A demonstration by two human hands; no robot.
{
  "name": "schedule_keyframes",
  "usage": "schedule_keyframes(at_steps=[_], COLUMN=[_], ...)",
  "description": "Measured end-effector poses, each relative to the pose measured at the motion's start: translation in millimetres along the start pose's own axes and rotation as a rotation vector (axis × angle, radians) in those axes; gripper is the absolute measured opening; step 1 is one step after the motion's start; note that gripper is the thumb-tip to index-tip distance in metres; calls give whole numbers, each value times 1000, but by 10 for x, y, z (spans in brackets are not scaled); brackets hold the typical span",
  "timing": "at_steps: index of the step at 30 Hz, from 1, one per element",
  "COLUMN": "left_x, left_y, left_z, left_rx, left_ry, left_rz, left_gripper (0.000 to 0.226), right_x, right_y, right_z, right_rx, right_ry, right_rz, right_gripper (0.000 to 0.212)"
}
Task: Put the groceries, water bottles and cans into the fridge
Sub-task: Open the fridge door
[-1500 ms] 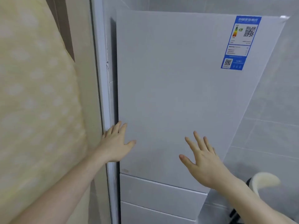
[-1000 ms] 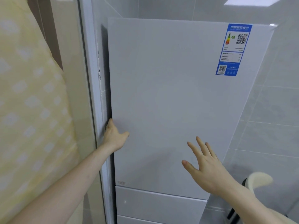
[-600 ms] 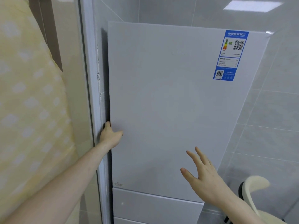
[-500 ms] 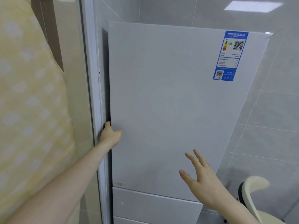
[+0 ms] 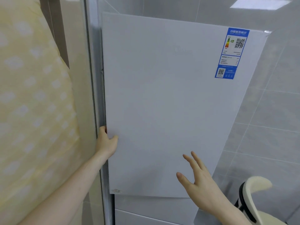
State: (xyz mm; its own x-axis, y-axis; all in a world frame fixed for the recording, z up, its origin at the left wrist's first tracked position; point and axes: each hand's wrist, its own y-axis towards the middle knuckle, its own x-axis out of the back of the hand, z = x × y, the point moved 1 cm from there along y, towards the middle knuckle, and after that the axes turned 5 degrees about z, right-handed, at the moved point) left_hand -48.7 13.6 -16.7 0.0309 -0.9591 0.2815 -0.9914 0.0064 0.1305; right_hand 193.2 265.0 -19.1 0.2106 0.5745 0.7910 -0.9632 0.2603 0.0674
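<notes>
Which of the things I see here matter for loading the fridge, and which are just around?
Part of the job:
fridge door
left hand, gripping the door's edge
right hand, open

Just around:
blue energy label
yellow patterned cloth
cream chair

Left hand (image 5: 107, 142) fingers hidden behind fridge door (image 5: 162, 111) edge; sticker (image 5: 232, 53) print unreadable.

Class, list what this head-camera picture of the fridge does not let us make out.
- Fridge interior: hidden behind the fridge door.
- Left hand fingertips: tucked behind the door's left edge.
- Blue label small print: too small.
- Groceries, bottles, cans: none in view.
</notes>
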Motion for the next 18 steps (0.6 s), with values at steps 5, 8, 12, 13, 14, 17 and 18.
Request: schedule_keyframes(at_steps=[5, 8, 12, 13, 14, 17, 18], left_x=[163, 236, 233, 229, 229, 206, 194], left_y=[-432, -815, -1530, -1718, -1900, -2447, -2634], left_z=[160, 153, -39, -83, -120, -215, -246], left_rx=[-1, 10, -13, -20, -31, -34, -34], left_ry=[-106, -116, -150, -153, -162, -165, -159], left_rz=[-10, -37, -88, -91, -93, -88, -85], left_gripper=[48, 43, 34, 34, 32, 30, 32], right_x=[-29, -66, -75, -65, -53, -3, 9], right_y=[-174, -315, -599, -683, -766, -1025, -1119], right_z=[-44, -63, -107, -129, -153, -227, -245], right_rx=[71, 122, 198, 218, 238, 287, 306], right_ry=[60, 95, 149, 158, 169, 192, 197], right_rz=[16, 56, 142, 159, 174, 215, 228], right_gripper=[66, 67, 68, 69, 70, 72, 72])
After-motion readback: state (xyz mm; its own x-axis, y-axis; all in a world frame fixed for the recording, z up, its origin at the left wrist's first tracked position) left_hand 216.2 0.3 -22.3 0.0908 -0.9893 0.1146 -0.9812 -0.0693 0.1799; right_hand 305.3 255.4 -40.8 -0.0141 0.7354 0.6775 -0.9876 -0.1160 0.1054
